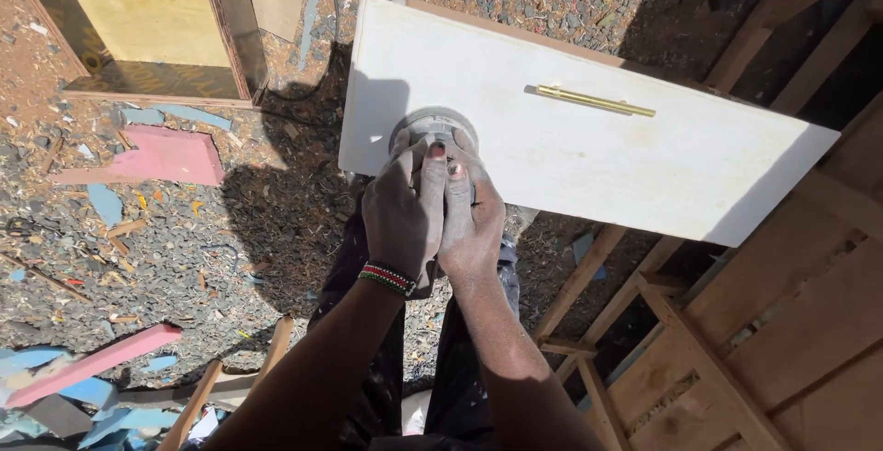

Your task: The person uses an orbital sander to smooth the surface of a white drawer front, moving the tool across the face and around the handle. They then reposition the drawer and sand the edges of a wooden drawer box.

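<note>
Sander [432,127], round and grey, sits on the near left part of a white board [589,138], and most of it is hidden under two hands. Far to the left, pink [161,157] and blue scraps [106,205] lie on the ground among wood chips, and a yellow wooden box [147,10] is cut off by the top edge. The left hand [400,212], with a beaded band [386,277] on its wrist, has its grip wrapped tight on the sander. The right hand [471,221] presses right beside it, grip also closed on the sander. Further right, a thin gold handle [596,101] lies on the board. Bare wooden frames [736,341] fill the right side, partly in dark shadow.
</note>
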